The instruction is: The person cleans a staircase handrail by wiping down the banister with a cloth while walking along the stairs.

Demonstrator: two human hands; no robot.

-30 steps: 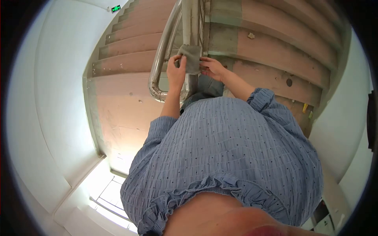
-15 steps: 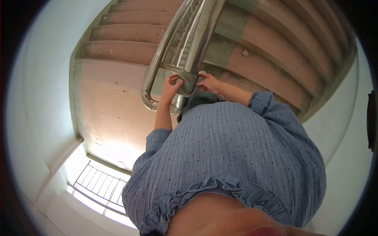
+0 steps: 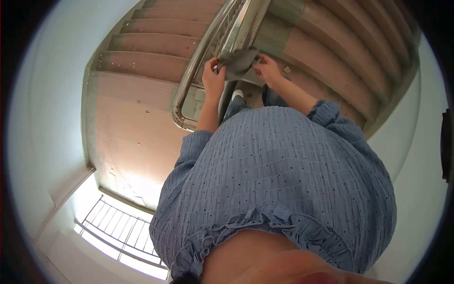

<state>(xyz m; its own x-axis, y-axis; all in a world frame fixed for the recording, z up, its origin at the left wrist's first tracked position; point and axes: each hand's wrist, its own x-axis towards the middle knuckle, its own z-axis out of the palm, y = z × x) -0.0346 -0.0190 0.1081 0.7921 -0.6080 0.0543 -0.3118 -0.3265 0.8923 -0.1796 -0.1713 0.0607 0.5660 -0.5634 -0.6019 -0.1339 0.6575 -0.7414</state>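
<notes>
A grey cloth (image 3: 238, 65) is stretched between my two hands, over the metal stair handrail (image 3: 246, 33). My left hand (image 3: 213, 75) pinches its left edge. At the cloth's right edge, my right hand (image 3: 268, 71) has its fingers closed on the corner. The cloth looks slightly blurred and hides part of the rail under it. Whether it touches the rail, I cannot tell. Below the cloth, a white shoe (image 3: 238, 94) and dark trousers show on the stair.
Stairs (image 3: 151, 45) rise at the left, and another flight (image 3: 326, 61) curves along the right. A landing (image 3: 127, 111) lies at left. Past it, a barred railing (image 3: 120, 225) stands before a bright opening. White walls (image 3: 52, 142) border both sides.
Both hands have moved forward and up along the handrail with the cloth. The cloth, bunched between the hands before, is now spread wider. The shoe has come into view.
</notes>
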